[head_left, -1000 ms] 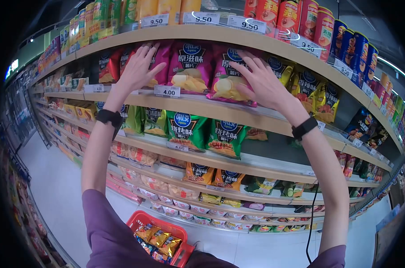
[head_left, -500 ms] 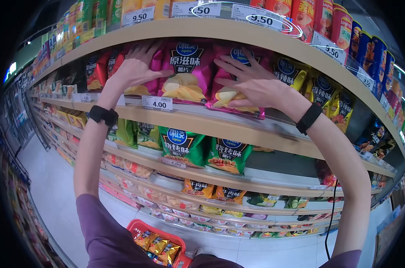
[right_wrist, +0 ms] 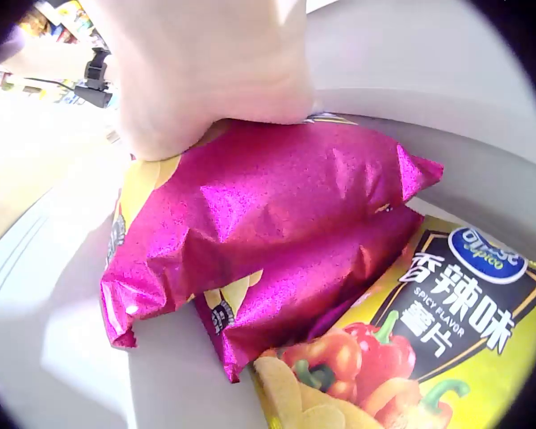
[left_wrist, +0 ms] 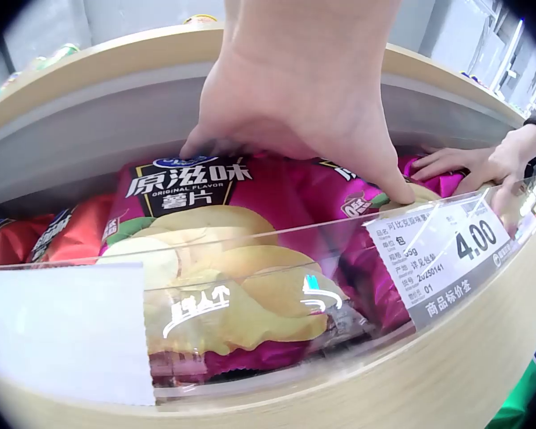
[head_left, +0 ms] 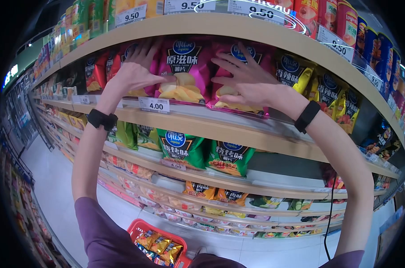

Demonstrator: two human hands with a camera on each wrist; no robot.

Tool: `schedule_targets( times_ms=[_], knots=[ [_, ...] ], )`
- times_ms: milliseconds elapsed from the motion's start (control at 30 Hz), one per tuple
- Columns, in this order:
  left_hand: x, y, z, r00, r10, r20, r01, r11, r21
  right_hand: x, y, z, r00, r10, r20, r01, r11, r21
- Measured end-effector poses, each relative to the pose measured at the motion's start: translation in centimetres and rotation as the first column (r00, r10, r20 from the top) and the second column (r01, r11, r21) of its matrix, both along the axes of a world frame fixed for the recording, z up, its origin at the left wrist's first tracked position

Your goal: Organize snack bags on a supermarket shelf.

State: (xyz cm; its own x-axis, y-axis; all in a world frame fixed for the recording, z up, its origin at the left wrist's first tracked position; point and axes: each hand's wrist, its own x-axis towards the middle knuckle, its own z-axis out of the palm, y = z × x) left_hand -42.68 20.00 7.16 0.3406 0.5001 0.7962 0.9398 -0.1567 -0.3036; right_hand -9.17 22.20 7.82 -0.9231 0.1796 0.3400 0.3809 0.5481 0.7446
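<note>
Magenta chip bags stand in a row on a shelf behind a clear front strip. My left hand [head_left: 137,69] lies with spread fingers on the left magenta bag [left_wrist: 205,241], its thumb reaching to the middle magenta bag [head_left: 182,71]. Across the front of the right magenta bag [right_wrist: 268,197] my right hand [head_left: 251,82] rests, fingers spread and fairly straight. In the right wrist view another magenta bag [right_wrist: 313,277] sits behind that one. The left fingertips are partly hidden behind the bag's top in the left wrist view.
Red bags [head_left: 95,73] stand to the left, yellow bags [head_left: 329,96] to the right. The shelf above holds canisters [head_left: 347,24]. Green bags [head_left: 180,145] sit one shelf below. A red basket [head_left: 137,225] with several packets is on the floor.
The shelf appears larger and nearer than a second ago. Both hands stay on the magenta bags; the right hand has turned more sideways, and the left thumb now reaches onto the middle bag.
</note>
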Motion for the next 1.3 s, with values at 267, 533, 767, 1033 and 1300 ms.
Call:
schedule_targets(
  times_ms=[267,533,767,1033,1300],
  knots=[
    [-0.2,-0.7,0.4,1.0,-0.001,0.003,0.001,0.998,-0.058,-0.5,0.7,-0.2,0.995,-0.091,0.036,0.086,0.988,0.125],
    [-0.8,-0.5,0.6,1.0,-0.003,-0.011,0.002,0.995,-0.096,-0.2,0.9,-1.1,0.988,0.03,-0.151,-0.012,0.993,0.117],
    [-1.0,0.0,0.3,1.0,0.012,-0.002,-0.012,0.996,-0.094,-0.8,0.3,-1.2,0.978,0.034,-0.204,-0.028,0.999,0.036],
    [0.6,-2.4,0.8,0.99,0.086,0.114,-0.057,0.97,-0.234,1.5,-7.0,-2.3,0.919,0.092,-0.384,-0.134,0.987,-0.085],
    [5.2,-6.3,0.1,0.999,0.05,0.014,-0.046,0.974,-0.222,12.8,-7.9,1.9,0.772,-0.554,-0.312,0.444,0.821,-0.36]
  ],
)
